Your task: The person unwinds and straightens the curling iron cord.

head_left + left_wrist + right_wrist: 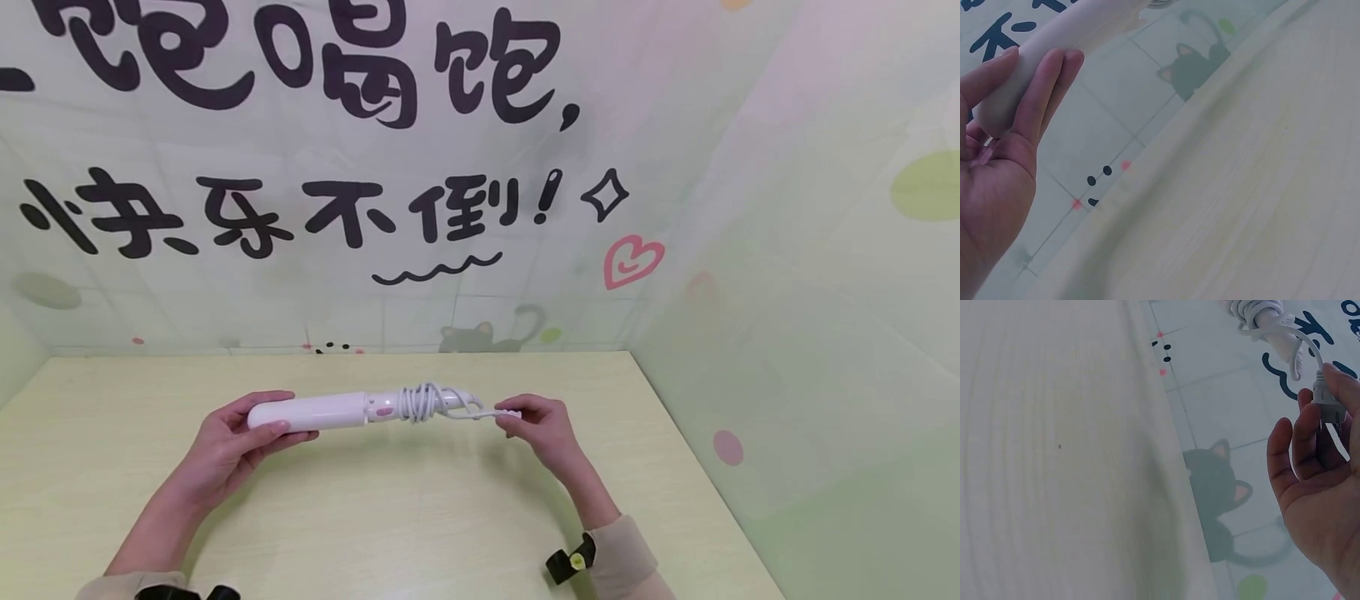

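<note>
A white hair iron (315,412), long and rounded at one end, is held level above the table. Its cord (420,403) is wound in several loops about the narrower handle part. My left hand (221,450) grips the thick rounded end, thumb on one side and fingers on the other, as the left wrist view also shows. At the cord's free end, my right hand (547,429) pinches the white plug (1327,403) between thumb and fingers. The plug's metal prongs point back toward the palm in the right wrist view. A short stretch of cord spans from the handle to the plug.
Beneath both hands lies a pale wood-grain table (390,517). A printed backdrop (315,308) with dark lettering and a grey cat stands along the far edge, and a pale green side wall (817,400) borders the right edge.
</note>
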